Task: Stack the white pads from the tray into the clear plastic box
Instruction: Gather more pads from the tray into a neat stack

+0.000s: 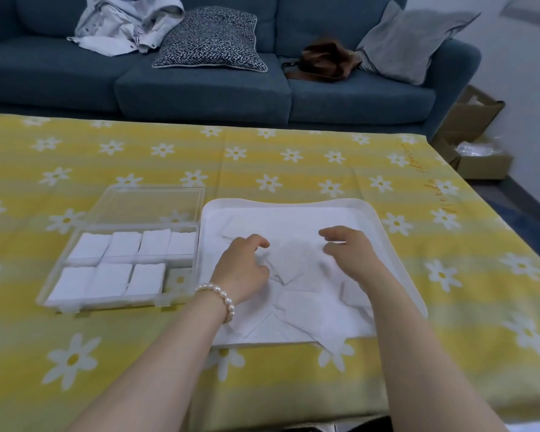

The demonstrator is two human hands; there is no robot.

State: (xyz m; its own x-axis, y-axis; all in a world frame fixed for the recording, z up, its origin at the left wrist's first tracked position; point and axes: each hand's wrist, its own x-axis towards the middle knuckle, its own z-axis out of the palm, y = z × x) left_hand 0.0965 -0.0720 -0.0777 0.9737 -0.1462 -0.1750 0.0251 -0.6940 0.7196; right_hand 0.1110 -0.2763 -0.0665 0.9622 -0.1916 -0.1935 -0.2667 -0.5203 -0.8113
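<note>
Clear plastic box sits at left on the bench, which is covered by a yellow daisy-print cloth. Its lid lies open flat behind it. Seven stacks of white pads stand inside in two rows: four in the far row, three in the near row. The near-right compartment shows only the cloth through the base.

White tray sits just beside the box, to its right. Loose white pads lie scattered across the tray floor, overlapping; one corner overhangs the near rim.

Left hand, a pearl bracelet on its wrist, hovers over the tray's left-centre, fingers curled downward toward the loose pads. Whether it pinches a pad cannot be told. Right hand is right of it, fingers likewise curled over the pads; grip cannot be told. The two hands are apart.

Behind the bench: a blue sofa carrying a pale jacket, a patterned cushion, a brown bag and a grey cushion.
</note>
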